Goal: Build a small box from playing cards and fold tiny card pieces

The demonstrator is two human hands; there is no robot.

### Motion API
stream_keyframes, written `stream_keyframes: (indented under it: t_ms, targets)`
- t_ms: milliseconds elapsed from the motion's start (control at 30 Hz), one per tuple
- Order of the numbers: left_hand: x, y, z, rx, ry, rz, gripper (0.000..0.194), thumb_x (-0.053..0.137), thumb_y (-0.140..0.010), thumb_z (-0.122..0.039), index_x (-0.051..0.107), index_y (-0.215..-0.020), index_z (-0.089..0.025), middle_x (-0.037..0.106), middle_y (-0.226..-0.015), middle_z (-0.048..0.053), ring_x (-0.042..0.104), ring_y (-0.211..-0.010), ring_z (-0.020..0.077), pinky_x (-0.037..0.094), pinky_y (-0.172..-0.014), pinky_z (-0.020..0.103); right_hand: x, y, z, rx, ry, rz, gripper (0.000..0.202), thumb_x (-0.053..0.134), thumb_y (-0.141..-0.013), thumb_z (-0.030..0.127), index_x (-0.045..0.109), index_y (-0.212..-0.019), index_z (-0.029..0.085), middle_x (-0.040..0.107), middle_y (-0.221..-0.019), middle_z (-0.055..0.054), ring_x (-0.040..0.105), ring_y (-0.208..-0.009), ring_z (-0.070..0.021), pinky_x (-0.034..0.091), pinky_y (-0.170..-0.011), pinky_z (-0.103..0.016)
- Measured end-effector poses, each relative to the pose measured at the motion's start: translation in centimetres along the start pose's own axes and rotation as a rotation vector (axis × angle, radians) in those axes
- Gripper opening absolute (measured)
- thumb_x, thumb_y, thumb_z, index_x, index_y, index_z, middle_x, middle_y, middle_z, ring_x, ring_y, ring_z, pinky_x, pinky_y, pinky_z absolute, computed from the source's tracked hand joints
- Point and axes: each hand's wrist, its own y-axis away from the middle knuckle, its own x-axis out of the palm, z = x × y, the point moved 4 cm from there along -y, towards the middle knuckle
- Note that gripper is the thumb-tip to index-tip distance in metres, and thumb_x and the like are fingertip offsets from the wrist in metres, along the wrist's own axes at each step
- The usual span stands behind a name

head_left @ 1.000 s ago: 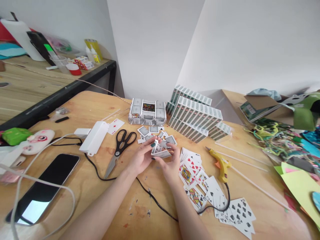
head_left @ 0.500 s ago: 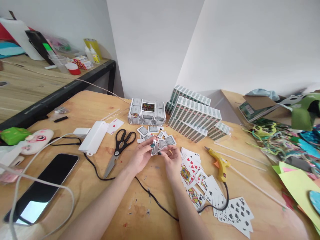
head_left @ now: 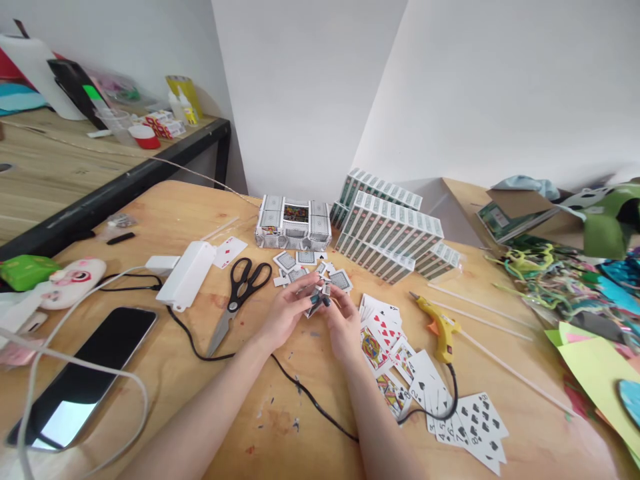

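Black and glossy, a phone (head_left: 93,370) is seen at the near left of the wooden surface (head_left: 280,433), crossed by a white cable (head_left: 131,375). At the near right, face-up playing cards (head_left: 475,421) are spread and overlapped. Farther in, 1 small folded card piece (head_left: 313,308) is clamped between the fingers of both hands, the left hand (head_left: 283,317) and the right hand (head_left: 345,325). Black-handled scissors (head_left: 234,305) are laid left of the hands; a yellow glue gun (head_left: 440,327) is placed at the right. Beyond the hands, cut card pieces (head_left: 285,261) are scattered before 1 card-covered structure (head_left: 294,233). Card boxes (head_left: 390,223) are stacked in rows beside it, near a white wall (head_left: 310,93).
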Motion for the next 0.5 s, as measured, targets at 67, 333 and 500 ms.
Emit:
stream_keyframes:
  t_ms: [67,333,500]
  targets:
    - [-0.04,-0.01,0.00,-0.002,-0.006,-0.013,0.041,0.071,-0.065,-0.015,0.065,-0.105,-0.020,0.054,-0.128,0.007,0.046,-0.120,0.0265,0.040,-0.093,0.035,0.05,0.01,0.01,0.013,-0.035,0.002,0.034,0.071,-0.068,0.032,0.061,-0.098,0.020,0.064,-0.100,-0.005,0.061,-0.086,-0.0191,0.051,-0.076,-0.034]
    - [0.07,-0.07,-0.11,0.023,-0.016,-0.011,0.042,0.071,-0.064,-0.012,0.063,-0.105,-0.019,0.064,-0.109,0.007,0.055,-0.107,0.0222,0.041,-0.092,0.034,0.25,-0.02,0.21,0.036,-0.057,0.005,0.034,0.072,-0.066,0.035,0.061,-0.095,0.020,0.066,-0.096,-0.005,0.062,-0.089,-0.0219,0.053,-0.073,-0.036]
    - [0.26,0.03,-0.38,0.035,0.030,-0.022,0.046,0.071,-0.064,-0.011,0.062,-0.108,-0.019,0.064,-0.108,0.007,0.054,-0.109,0.0220,0.041,-0.093,0.033,0.24,-0.02,0.21,0.017,-0.023,0.015,0.036,0.072,-0.066,0.036,0.060,-0.096,0.020,0.063,-0.100,-0.006,0.063,-0.087,-0.0215,0.054,-0.071,-0.035]
